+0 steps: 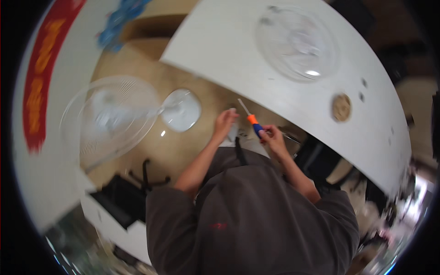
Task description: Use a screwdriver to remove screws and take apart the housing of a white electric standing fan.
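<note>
Slim orange-and-blue-handled screwdriver (251,120) with metal shaft, one, in use position

Location: just off the middle of the view toward 1 o'clock, short of the edge of the white, smooth worktop (220,59); shaft pointing to 11 o'clock.

Hands: right hand (272,136) grasps the blue end of the handle, fingers wrapped, at 1 to 3 o'clock of the wearer's lap. Left hand (224,123), near 12 o'clock, has curled fingers beside a pale, blurred shape (234,131); whether it grips this cannot be told.

Handling (judged): light, rigid, not fragile; handle probably offers good purchase, bare shaft likely slicker. Best hold: thick of the handle, shaft left free.

Also present:
- White pedestal fan with round base (181,111) and wire-ringed head, 9 to 10 o'clock; likely bottom-weighted, best held by its pole.
- Clear-to-white round fan grille (275,55), on the worktop, 1 o'clock; likely light and flexible, best held by its rim.
- Brown round coil-like piece (341,108), on the worktop, between 2 and 3 o'clock.
</note>
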